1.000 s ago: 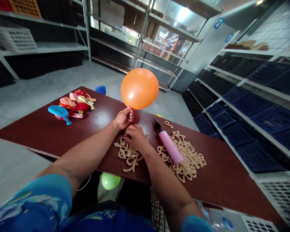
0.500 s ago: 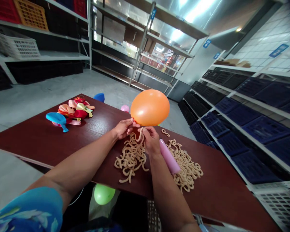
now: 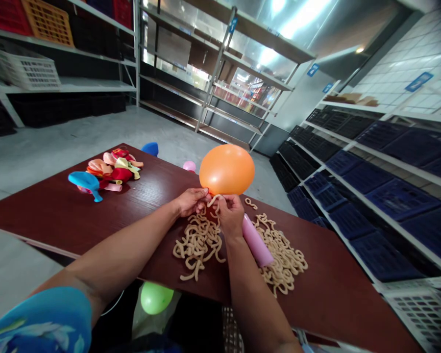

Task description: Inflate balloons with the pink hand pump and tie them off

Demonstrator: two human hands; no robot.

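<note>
An inflated orange balloon (image 3: pixel 227 169) stands above the brown table, its neck pinched in the fingers of my left hand (image 3: pixel 191 201). My right hand (image 3: pixel 231 212) is closed on a beige cord (image 3: pixel 215 199) just under the balloon, close to my left fingertips. Below both hands lies a tangled pile of beige cords (image 3: pixel 198 238). A second pile (image 3: pixel 286 260) spreads to the right of my right wrist, with a pink cylinder (image 3: pixel 257 241) resting against it.
Uninflated balloons (image 3: pixel 113 169) lie on the left of the table (image 3: pixel 147 196). A green balloon (image 3: pixel 156 298) is below the near edge, and blue and pink ones show beyond the far edge. Shelves with dark crates (image 3: pixel 371 196) stand at right.
The orange balloon and my left hand have come down slightly. The cord in my right hand now bends toward the balloon's neck.
</note>
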